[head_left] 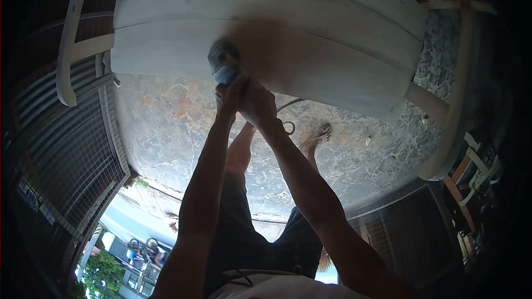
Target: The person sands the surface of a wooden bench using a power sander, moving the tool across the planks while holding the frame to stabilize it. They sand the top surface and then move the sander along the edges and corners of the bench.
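Both hands are wrapped around a small power sander (223,62), gripping it together at its blue body. The left hand (230,95) closes on the near side of the tool and the right hand (256,102) clasps right beside it, the two touching each other. The sander's round head presses against the edge of a pale, whitewashed wooden panel (310,39) made of wide curved boards, which fills the upper part of the view. A dark cord (288,124) loops down below the hands. Under the arms lies a mottled stone floor (166,133), and a sandalled foot (317,135) stands on it. Pale wooden frame pieces (69,39) lean at the left
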Available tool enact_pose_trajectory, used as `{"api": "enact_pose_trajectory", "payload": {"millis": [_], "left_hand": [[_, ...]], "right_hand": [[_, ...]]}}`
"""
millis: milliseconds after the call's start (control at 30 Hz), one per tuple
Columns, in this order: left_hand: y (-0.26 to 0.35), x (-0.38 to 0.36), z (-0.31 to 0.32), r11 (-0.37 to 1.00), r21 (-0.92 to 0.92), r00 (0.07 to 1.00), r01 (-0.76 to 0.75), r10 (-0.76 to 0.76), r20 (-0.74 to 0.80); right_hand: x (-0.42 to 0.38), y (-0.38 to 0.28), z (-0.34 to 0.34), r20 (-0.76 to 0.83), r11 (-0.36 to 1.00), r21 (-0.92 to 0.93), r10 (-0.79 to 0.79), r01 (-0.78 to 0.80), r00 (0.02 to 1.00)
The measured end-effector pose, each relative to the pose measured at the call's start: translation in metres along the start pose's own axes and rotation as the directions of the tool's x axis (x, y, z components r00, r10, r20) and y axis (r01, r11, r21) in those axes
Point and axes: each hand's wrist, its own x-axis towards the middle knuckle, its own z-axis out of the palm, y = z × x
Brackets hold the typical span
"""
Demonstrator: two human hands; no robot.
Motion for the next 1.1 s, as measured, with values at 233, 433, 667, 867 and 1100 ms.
{"api": "enact_pose_trajectory", "payload": {"millis": [233, 433, 667, 867, 1100], "left_hand": [[0.005, -0.068, 0.1, 0.979, 0.175, 0.98, -0.107, 0.075, 0.184], [0.021, -0.059, 0.124, 0.966, 0.225, 0.962, -0.124, 0.062, 0.264], [0.062, 0.038, -0.032, 1.0, 0.021, 1.0, -0.009, 0.008, 0.023], [0.035, 0.082, -0.132, 0.979, -0.202, 0.999, -0.012, 0.006, -0.032], [0.047, 0.034, -0.057, 0.999, 0.045, 0.999, 0.016, -0.017, 0.034]], "right_hand": [[-0.038, 0.075, -0.068, -0.117, 0.962, -0.132, 0.224, -0.238, 0.968], [-0.038, 0.081, -0.073, -0.311, 0.996, 0.01, 0.083, -0.084, 0.947], [0.045, -0.058, 0.032, -0.032, 0.976, -0.214, -0.054, 0.046, 0.998], [0.067, -0.097, 0.117, 0.068, 0.987, -0.131, -0.081, 0.09, 0.994], [0.028, -0.063, 0.05, -0.045, 0.997, -0.08, 0.002, -0.006, 0.999]]}}
